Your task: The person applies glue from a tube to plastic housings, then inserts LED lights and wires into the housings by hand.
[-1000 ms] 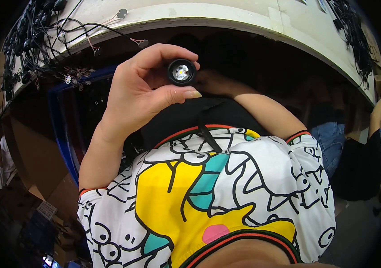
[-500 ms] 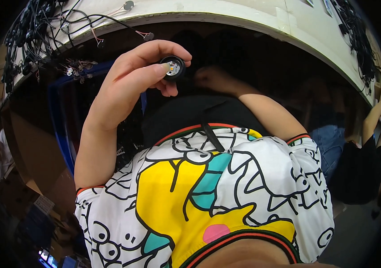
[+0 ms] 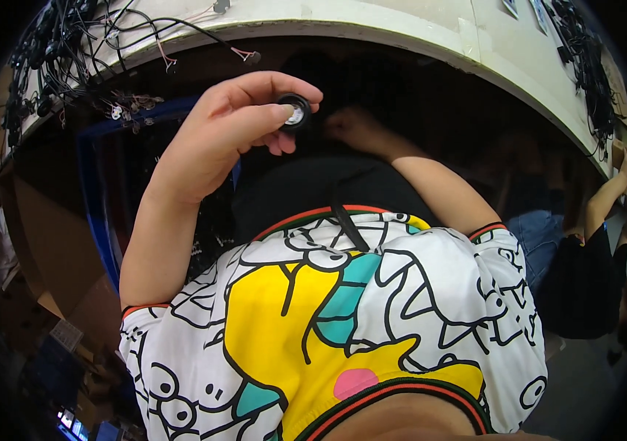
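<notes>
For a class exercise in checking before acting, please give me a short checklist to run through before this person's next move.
1. Left hand grips the black round part: ok, held between thumb and fingers.
2. The part's pale face fully uncovered: not ok, the thumb overlaps it.
3. Right hand empty: cannot tell, shadow obscures it.
4. Black cables all within the white table's edge: not ok, some ends hang past it.

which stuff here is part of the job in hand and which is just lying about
Job in hand:
small black round piece, held in the left hand
right hand, in shadow, its hold unclear

Lying about, apparently untouched:
left-side black cables
right-side black cables
white tabletop
blue bin
</notes>
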A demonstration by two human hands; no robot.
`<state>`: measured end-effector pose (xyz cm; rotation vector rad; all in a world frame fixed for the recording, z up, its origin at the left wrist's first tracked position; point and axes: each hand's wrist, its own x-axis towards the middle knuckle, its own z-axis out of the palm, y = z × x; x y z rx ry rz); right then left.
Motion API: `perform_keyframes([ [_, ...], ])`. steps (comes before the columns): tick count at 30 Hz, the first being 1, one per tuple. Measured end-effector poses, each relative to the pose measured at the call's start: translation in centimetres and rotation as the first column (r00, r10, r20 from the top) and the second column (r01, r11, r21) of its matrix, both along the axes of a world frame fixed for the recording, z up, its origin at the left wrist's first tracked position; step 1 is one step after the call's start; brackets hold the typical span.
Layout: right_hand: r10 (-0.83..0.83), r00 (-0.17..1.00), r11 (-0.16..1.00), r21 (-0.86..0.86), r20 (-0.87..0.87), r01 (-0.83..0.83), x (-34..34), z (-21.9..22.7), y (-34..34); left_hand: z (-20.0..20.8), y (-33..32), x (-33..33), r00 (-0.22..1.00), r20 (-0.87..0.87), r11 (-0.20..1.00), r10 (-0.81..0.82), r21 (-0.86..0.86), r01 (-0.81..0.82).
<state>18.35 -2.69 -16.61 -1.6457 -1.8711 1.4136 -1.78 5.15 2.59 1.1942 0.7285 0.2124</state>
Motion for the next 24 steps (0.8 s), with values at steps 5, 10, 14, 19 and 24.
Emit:
perform_keyframes([
  [5, -0.071, 0.997, 0.992, -0.106, -0.020, 0.069, 0.7, 0.3, 0.1, 0.2, -0.6, 1.2, 0.983, 0.185, 0.996, 0.003, 0.086, -0.019],
  [10, 0.201, 0.954, 0.979, -0.064, 0.221, -0.191, 2.1, 13.2, -0.3, 0.1, 1.1, 1.5, 0.946, 0.319, 0.926, 0.059, 0.336, -0.171],
  [14, 0.053, 0.993, 0.939, 0.344, -0.108, -0.012, 5.1, 21.8, 1.7, -1.6, 0.3, 2.0, 0.806, 0.573, 0.919, 0.145, 0.224, -0.324],
  [19, -0.400, 0.906, 0.722, 0.656, 0.137, 0.220, 8.2, 23.1, 9.0, -2.3, 1.0, 2.9, 0.733, 0.645, 0.909, 0.215, 0.143, -0.392],
  [24, -0.351, 0.872, 0.526, 0.842, 0.342, -0.119, 6.7, 21.1, 15.4, -2.3, 2.2, 3.0, 0.803, 0.577, 0.889, 0.152, 0.275, -0.366],
])
